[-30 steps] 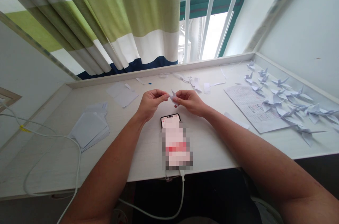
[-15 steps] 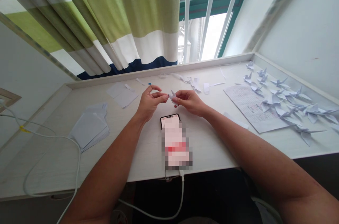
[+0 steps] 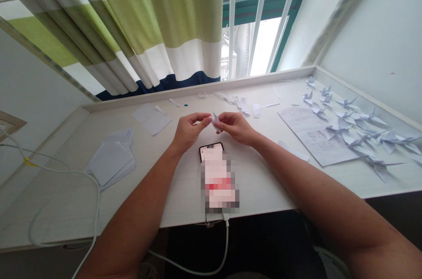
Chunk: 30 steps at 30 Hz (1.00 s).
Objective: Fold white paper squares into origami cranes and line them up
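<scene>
A small folded white paper piece [image 3: 215, 121], with a pointed tip sticking up, is held over the middle of the desk. My right hand [image 3: 235, 126] pinches it between thumb and fingers from the right. From the left, my left hand [image 3: 191, 129] closes its thumb and fingertips on the paper's left side. Part of the piece is hidden behind the fingers. Just below both hands a phone [image 3: 212, 149] lies on the desk, its screen mostly blurred out.
Several folded paper cranes [image 3: 346, 102] spread over the desk's right side, some on a printed sheet [image 3: 310, 138]. Paper squares [image 3: 112, 162] are stacked at left, near a white cable [image 3: 98, 208]. Scraps [image 3: 256, 110] and more paper [image 3: 154, 122] lie towards the back.
The fingers of my left hand, raised and spread before, have come down and together against the paper piece. My right hand has hardly moved.
</scene>
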{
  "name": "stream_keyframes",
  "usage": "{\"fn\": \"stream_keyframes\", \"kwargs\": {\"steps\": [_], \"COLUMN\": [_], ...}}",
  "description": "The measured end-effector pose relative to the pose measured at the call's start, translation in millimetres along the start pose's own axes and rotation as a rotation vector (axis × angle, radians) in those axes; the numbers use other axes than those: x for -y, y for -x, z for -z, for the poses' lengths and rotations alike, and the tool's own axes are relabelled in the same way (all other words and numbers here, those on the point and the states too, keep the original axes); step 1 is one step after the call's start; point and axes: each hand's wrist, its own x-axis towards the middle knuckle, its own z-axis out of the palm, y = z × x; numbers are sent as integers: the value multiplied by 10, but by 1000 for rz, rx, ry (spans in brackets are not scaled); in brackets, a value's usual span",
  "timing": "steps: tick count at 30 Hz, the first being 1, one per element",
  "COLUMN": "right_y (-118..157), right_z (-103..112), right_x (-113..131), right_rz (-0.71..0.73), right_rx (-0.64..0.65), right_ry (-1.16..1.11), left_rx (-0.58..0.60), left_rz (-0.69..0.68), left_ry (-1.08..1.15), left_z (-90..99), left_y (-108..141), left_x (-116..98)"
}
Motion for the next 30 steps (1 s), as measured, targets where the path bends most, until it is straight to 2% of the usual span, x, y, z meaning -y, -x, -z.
{"fn": "stream_keyframes", "kwargs": {"steps": [15,21,27,30], "right_y": [-1,0,2,-2], "right_z": [-33,-17,-21,-20], "right_x": [15,17,9,-2], "right_rz": [9,-8,-4,2], "right_rx": [-12,-27,-28,-22], "right_ry": [-26,-1,-11,-29], "left_rx": [-25,-23,-51,-50], "left_rz": [144,92,-27,-25], "left_ry": [195,175,92,83], "left_z": [-67,-110,-125,-127], "left_y": [25,40,35,43], "left_x": [-30,-18,21,12]}}
